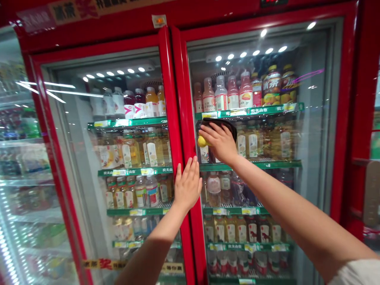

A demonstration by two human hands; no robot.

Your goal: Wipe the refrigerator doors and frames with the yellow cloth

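My right hand (220, 143) presses a dark, flat pad that looks like a cleaning cloth (232, 127) against the glass of the right fridge door (314, 99). A rounded yellow piece (202, 141) shows under its fingertips; I cannot tell whether it belongs to the cloth. Lower down, my left hand (187, 185) lies flat with fingers stretched out on the red frame (190, 103) where the two doors meet. Nothing shows in that hand. Behind the glass, bottled drinks (227, 93) stand in rows, partly covered by my right hand and forearm.
The left fridge door (74, 158) is closed, with shelves of bottles (148, 146) behind it. Green price strips (252, 111) edge the shelves. Another lit cooler (23, 158) stands at the far left. Lights reflect on the glass.
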